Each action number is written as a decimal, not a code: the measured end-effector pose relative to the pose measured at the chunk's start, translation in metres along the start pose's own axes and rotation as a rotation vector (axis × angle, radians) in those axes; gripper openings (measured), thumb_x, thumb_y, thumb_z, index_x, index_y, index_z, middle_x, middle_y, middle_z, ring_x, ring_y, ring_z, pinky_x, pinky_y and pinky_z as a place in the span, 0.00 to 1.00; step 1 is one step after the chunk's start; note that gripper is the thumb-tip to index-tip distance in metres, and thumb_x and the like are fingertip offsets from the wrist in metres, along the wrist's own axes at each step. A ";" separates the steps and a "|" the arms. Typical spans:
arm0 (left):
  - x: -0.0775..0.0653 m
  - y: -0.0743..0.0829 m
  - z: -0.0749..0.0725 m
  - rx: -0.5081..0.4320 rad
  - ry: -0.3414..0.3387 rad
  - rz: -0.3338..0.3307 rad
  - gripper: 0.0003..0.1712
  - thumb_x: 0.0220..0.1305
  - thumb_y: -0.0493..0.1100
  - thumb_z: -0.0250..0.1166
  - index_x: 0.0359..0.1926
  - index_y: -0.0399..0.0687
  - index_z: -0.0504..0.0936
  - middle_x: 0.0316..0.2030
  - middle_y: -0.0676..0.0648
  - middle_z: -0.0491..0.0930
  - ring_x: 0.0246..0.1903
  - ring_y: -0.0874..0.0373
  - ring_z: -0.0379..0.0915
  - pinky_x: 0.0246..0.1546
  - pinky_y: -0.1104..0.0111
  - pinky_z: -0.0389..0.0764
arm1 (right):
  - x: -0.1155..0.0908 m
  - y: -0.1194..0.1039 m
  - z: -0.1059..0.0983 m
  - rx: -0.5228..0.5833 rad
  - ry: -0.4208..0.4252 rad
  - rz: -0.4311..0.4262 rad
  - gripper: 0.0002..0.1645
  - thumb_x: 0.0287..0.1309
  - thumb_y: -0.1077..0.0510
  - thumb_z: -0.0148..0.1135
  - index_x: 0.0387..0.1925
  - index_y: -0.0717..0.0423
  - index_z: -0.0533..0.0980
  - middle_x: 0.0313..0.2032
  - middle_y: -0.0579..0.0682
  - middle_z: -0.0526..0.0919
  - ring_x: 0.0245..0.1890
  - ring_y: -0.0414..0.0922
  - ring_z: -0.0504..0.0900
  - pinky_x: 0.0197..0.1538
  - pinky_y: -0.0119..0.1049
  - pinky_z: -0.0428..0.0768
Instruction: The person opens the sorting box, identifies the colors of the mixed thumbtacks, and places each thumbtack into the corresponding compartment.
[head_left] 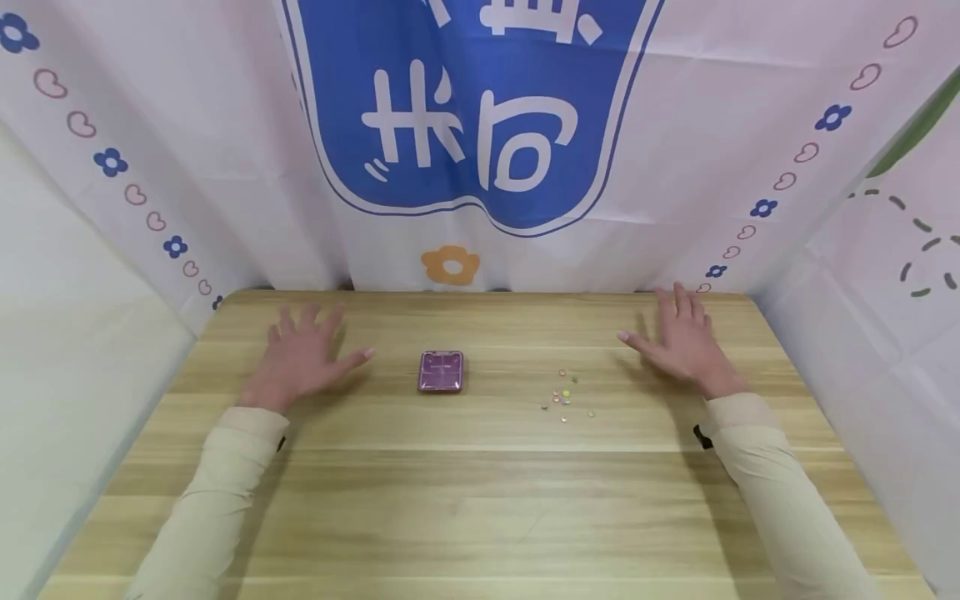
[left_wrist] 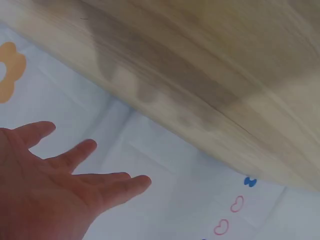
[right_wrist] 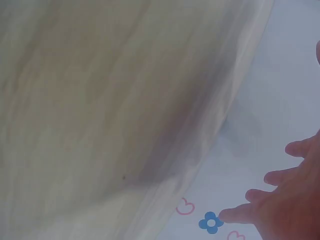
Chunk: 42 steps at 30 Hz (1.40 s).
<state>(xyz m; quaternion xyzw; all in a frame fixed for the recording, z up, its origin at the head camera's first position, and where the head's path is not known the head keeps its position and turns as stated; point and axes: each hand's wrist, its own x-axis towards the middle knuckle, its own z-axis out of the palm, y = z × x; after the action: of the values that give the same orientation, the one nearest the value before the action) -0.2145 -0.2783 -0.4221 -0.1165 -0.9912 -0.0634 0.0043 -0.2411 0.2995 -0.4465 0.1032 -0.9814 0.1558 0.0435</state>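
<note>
My left hand (head_left: 300, 358) is spread above the left part of the wooden table, thumb out to the side, holding nothing. To its right lies a small square purple case (head_left: 441, 372) with rounded corners, its lid down. Several tiny coloured beads (head_left: 566, 392) are scattered right of the case. Beyond them my right hand (head_left: 686, 346) is also spread, fingers toward the back edge and nothing in its grasp. The left wrist view shows the left hand (left_wrist: 60, 185) with separated fingers; the right wrist view shows part of the right hand (right_wrist: 290, 200).
The wood-grain table (head_left: 465, 517) ends at a white cloth (head_left: 240, 208) that hangs behind it, printed with a blue badge (head_left: 465, 108) and an orange flower (head_left: 450, 265). Pale cloth walls (head_left: 75, 333) rise along both sides.
</note>
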 end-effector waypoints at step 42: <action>0.023 0.084 0.040 -0.072 -0.119 0.305 0.56 0.39 0.79 0.61 0.66 0.54 0.65 0.61 0.40 0.66 0.62 0.39 0.51 0.57 0.35 0.53 | 0.006 -0.052 0.015 -0.006 0.016 -0.111 0.63 0.51 0.20 0.45 0.71 0.60 0.41 0.69 0.71 0.42 0.67 0.64 0.37 0.64 0.65 0.40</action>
<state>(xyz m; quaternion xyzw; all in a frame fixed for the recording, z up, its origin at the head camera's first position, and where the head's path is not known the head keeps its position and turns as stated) -0.2175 -0.1871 -0.4506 -0.2692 -0.9576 -0.0904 -0.0491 -0.2369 0.2456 -0.4446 0.1559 -0.9743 0.1509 0.0604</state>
